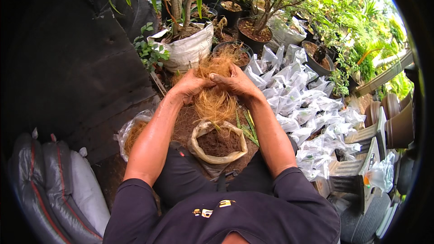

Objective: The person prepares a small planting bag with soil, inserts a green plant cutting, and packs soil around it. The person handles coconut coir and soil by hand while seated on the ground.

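While we sit low among the nursery pots, the widest thing before us is the dark sheeting (77,63) that fills the left side, with grey sacks (54,180) slumped at its foot. To the right lies a broad spread of small clear plastic bags (307,117), packed side by side and reaching from near our right forearm out toward the stacked brown pots (398,122). Beyond our hands stands a white woven sack (190,49) holding a plant with thick stems, and behind it a row of black pots (253,34) filled with soil.

Closer in, between our knees, a plastic bag of dark soil (219,142) sits upright with its rim rolled down, and a few green leaf strips (248,129) lie just beside it on the right. At our left forearm another clear bag (131,133) seems to hold more of the tan fibre, though the arm hides much of it.

Above the soil bag we hold a bundle of coconut fibre (217,95), tan and wiry, with tufts sticking up past our fingers and a thick hank hanging down toward the soil. Our left hand (190,86) is closed around its left side, and our right hand (235,83) clasps it from the right, the two thumbs nearly meeting on top.
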A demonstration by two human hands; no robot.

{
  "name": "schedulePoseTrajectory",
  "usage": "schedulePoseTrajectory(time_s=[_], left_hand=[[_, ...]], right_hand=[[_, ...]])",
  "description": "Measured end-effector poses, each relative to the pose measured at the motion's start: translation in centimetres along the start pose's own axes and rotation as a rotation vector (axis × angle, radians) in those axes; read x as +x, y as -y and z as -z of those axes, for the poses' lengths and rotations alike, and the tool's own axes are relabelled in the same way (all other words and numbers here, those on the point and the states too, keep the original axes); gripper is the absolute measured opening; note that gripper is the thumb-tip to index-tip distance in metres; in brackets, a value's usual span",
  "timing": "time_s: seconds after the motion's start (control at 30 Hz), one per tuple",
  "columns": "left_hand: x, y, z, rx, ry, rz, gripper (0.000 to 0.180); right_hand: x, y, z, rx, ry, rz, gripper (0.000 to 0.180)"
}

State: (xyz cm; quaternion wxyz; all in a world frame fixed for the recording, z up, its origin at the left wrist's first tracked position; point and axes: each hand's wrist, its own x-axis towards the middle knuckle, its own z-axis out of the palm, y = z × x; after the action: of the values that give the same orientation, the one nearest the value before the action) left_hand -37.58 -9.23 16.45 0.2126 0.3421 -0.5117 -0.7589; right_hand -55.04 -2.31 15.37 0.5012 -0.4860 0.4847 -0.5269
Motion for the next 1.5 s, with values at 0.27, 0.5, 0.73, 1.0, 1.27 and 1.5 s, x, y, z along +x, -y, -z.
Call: schedulePoseTrajectory(time_s=[0.27, 0.5, 0.73, 1.0, 1.27, 1.5], left_hand=[[0.7, 0.5, 0.9, -0.146, -0.19, -0.078, 0.046], [1.6, 0.7, 6.6, -0.28, -0.517, -0.085, 0.036], [2.2, 1.8, 8.7, -0.329, -0.511, -0.081, 0.036], [0.9, 1.3, 8.0, -0.38, -0.436, -0.123, 0.033], [1.7, 2.0, 9.2, -0.283, -0.459, 0.032, 0.03], [3.2, 3.1, 7.9, -0.347, -0.383, 0.166, 0.027]], right_hand=[[0.9, -0.4, 0.6, -0.295, 0.015, 0.012, 0.032], [1.2, -4.4, 6.4, -0.431, -0.42, -0.022, 0.052], [-5.4, -19.5, 3.6, -0.931, 0.395, -0.943, 0.063], [-11.3, -26.1, -5.0, -1.09, -0.014, -0.826, 0.09], [-9.0, -21.6, -2.2, -0.544, -0.399, -0.886, 0.096], [-5.0, -2.5, 1.1, 0.237, -0.469, -0.057, 0.055]])
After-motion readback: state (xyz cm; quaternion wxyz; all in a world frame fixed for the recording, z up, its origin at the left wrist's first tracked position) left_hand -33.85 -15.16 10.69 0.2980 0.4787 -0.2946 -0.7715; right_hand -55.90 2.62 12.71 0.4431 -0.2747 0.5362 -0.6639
